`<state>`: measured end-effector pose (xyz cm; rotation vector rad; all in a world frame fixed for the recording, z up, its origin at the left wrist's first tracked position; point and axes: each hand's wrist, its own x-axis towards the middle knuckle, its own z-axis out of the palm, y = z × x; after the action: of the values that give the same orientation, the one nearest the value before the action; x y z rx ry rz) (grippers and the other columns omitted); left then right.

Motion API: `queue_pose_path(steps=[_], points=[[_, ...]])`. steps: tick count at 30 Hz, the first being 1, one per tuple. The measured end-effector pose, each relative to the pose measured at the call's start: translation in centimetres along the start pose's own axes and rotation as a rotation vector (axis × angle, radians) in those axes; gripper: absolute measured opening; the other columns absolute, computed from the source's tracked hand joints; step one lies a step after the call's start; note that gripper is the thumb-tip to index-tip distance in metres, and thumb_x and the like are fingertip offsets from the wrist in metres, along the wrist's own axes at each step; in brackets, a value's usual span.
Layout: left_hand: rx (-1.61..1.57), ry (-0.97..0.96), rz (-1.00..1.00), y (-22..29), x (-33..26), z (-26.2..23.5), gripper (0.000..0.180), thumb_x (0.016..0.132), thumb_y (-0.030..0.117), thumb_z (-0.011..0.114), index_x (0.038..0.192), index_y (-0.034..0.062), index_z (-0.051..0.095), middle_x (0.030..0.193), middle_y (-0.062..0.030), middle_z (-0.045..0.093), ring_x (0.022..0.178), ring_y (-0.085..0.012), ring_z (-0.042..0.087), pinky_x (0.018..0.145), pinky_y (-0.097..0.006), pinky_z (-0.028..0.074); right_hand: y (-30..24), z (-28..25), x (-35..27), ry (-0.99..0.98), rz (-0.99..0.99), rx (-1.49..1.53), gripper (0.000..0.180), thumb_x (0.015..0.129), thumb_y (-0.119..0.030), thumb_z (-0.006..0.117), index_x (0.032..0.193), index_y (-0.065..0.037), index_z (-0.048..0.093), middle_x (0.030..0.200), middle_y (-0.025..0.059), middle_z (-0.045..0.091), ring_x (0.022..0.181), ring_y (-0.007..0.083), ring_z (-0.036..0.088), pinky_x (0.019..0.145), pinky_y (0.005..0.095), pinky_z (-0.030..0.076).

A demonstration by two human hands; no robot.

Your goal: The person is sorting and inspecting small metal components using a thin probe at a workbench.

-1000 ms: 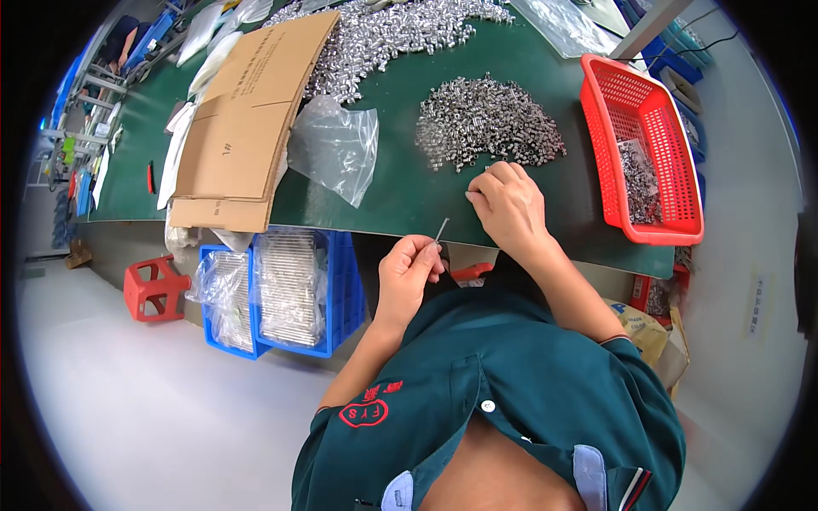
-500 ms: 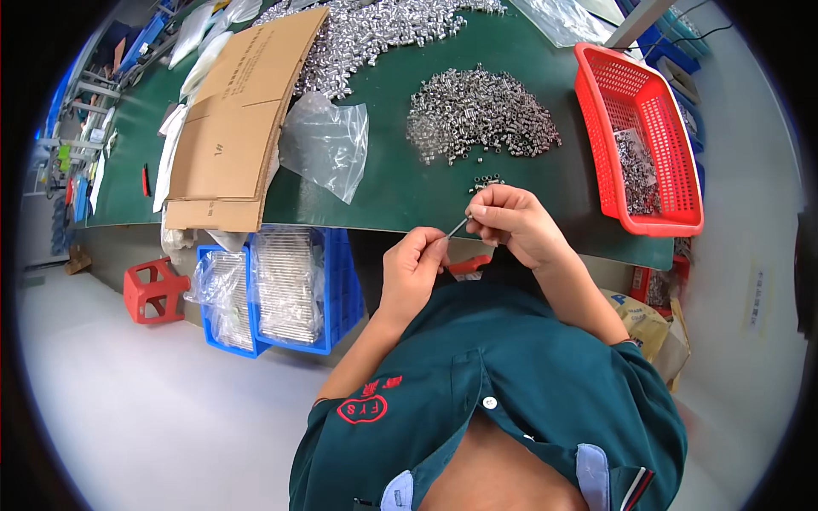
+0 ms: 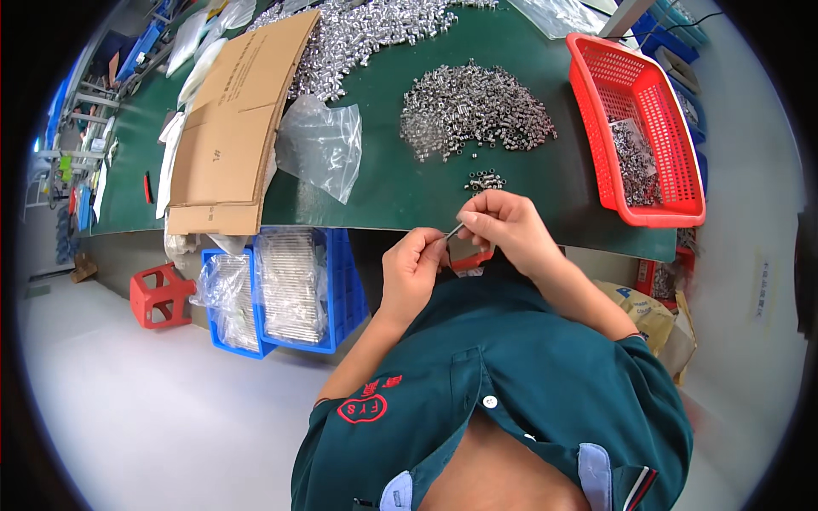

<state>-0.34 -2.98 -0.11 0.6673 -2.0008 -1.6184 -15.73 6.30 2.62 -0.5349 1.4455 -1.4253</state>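
Just off the table's near edge, my left hand (image 3: 411, 266) pinches a thin, dark grey metal rod (image 3: 452, 232) between thumb and fingers. The rod slants up and right. My right hand (image 3: 509, 228) is closed in a pinch at its upper end; whatever lies between those fingertips is hidden. Right behind that hand is a small cluster of short metal sleeves (image 3: 486, 180) on the green table. Farther back spreads a larger pile of similar small sleeves (image 3: 477, 111).
At right stands a red perforated basket (image 3: 607, 175) with small metal parts inside. A cardboard sheet (image 3: 226, 128) and a clear plastic bag (image 3: 320, 145) lie at left. Shiny metal pieces (image 3: 366, 38) cover the back. Blue crates (image 3: 348, 289) and a red stool (image 3: 160, 298) stand below.
My right fingertips have moved slightly left and down, closer to my left hand, so less of the rod shows. The left hand keeps its pinch. The whole view has shifted a little.
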Motion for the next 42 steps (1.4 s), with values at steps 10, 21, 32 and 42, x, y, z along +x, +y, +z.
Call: queue_pose_path(steps=[10,21,32,42], points=[[-0.384,-0.122,-0.289,-1.5,-0.5,-0.3,0.011,0.092,0.01,0.053,0.089,0.0006,0.059,0.068,-0.0017,0.057,0.059,-0.0067,0.051,0.055,-0.02,0.042,0.7,0.2,-1.0,0.027,-0.279,-0.204,0.004,0.082,0.0,0.064,0.085,0.003,0.064,0.077,0.0043,0.058,0.054,0.0073,0.055,0.044,0.0221,0.041],[-0.701,-0.201,-0.38,-1.3,-0.6,-0.9,0.014,0.092,0.014,0.054,0.09,0.0014,0.058,0.07,-0.0025,0.057,0.062,-0.0076,0.051,0.058,-0.021,0.043,-1.1,0.8,-1.2,-0.084,-0.282,-0.531,0.019,0.073,0.001,0.068,0.092,-0.002,0.067,0.084,0.005,0.058,0.071,0.0111,0.058,0.061,0.0253,0.047],[-0.632,-0.057,-0.314,-2.1,-0.9,-1.6,0.013,0.091,0.012,0.056,0.09,-0.0005,0.056,0.068,-0.004,0.056,0.06,-0.0101,0.051,0.056,-0.022,0.042,0.4,-0.6,3.5,0.353,-0.736,-1.251,0.013,0.067,-0.01,0.07,0.079,-0.008,0.067,0.082,0.0058,0.057,0.079,0.0257,0.055,0.07,0.0365,0.047],[-0.558,-0.032,-0.279,-2.1,-0.7,-1.4,0.012,0.092,0.012,0.055,0.09,-0.0003,0.057,0.069,-0.0034,0.056,0.062,-0.0093,0.051,0.057,-0.022,0.043,-0.1,-0.1,2.9,0.233,-0.628,-0.906,0.006,0.075,-0.005,0.066,0.08,-0.004,0.062,0.077,0.0076,0.06,0.07,0.0232,0.059,0.064,0.0321,0.048]])
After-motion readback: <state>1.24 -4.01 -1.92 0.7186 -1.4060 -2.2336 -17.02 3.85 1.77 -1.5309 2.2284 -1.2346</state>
